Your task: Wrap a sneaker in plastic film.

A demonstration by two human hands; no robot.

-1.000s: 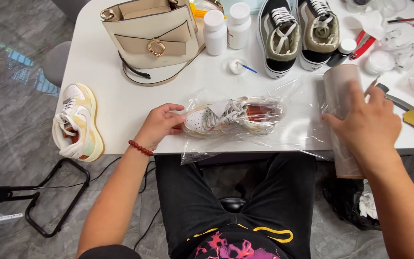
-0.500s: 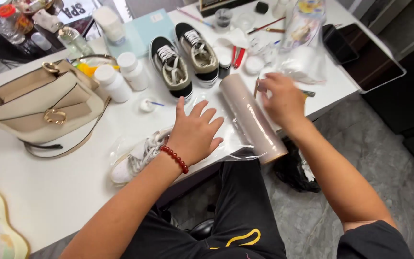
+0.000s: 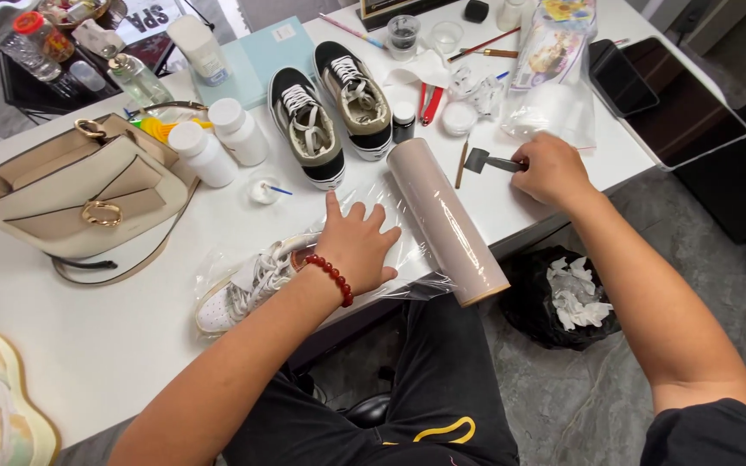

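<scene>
Palm (image 3: 356, 246) flattens glossy film (image 3: 407, 250) over laced sneaker (image 3: 248, 285).

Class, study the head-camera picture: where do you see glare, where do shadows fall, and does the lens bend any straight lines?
Head view: even overhead light; bright glare streaks run along the roll of clear film and the film over the white sneaker. Soft shadows sit under the left hand and the beige handbag. The white table edge bows, which suggests a wide lens. The right hand stays sharp, as does the centre.

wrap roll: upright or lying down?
Lying down. The roll of clear film rests on its side on the white table, one end overhanging the near edge, beside the left hand pressing the wrapped sneaker.
</scene>
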